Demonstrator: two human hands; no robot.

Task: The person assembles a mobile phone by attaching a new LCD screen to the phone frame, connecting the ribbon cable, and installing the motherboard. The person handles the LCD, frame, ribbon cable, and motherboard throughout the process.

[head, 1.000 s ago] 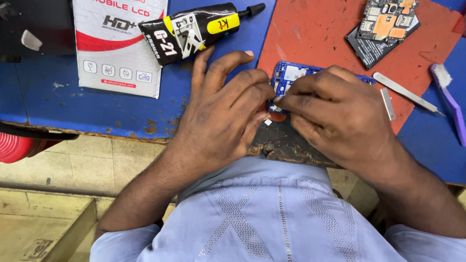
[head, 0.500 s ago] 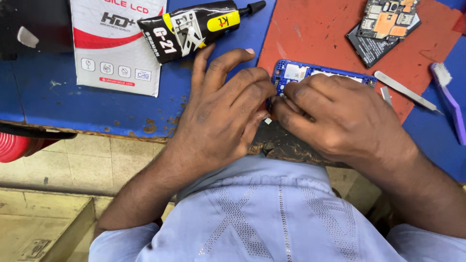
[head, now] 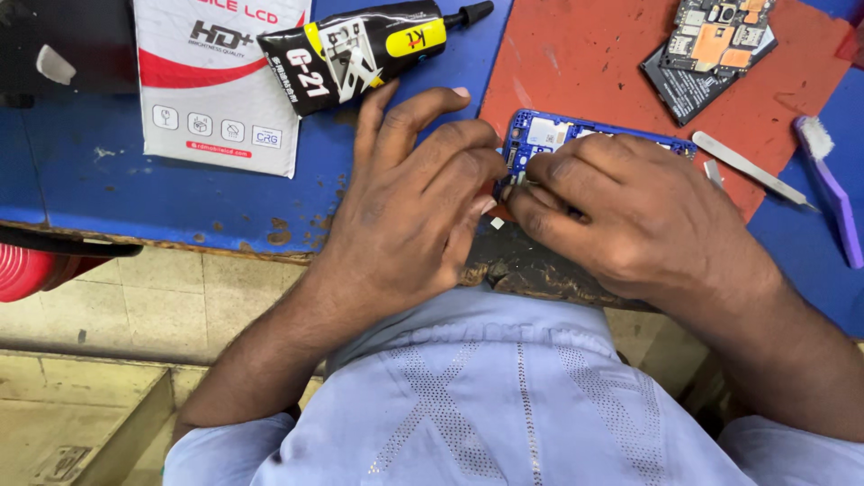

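Blue frame (head: pixel 549 135) is pinched by left hand (head: pixel 409 211) and right hand (head: pixel 630 211); fingers slipping could tear a connector.

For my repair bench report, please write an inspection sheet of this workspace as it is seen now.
Surface: blue worktop with worn front edge; red mat on it.
Job's things: blue phone frame on the mat, mostly covered by both hands.
Clutter: black-and-yellow glue tube lying on a white screen package; circuit board; metal tweezers; purple brush.
Hands: left hand and right hand meet at the frame's left end, fingertips pinched; what they pinch is hidden.
Cables: nothing seen.
Surroundings: tiled floor; light blue shirt.
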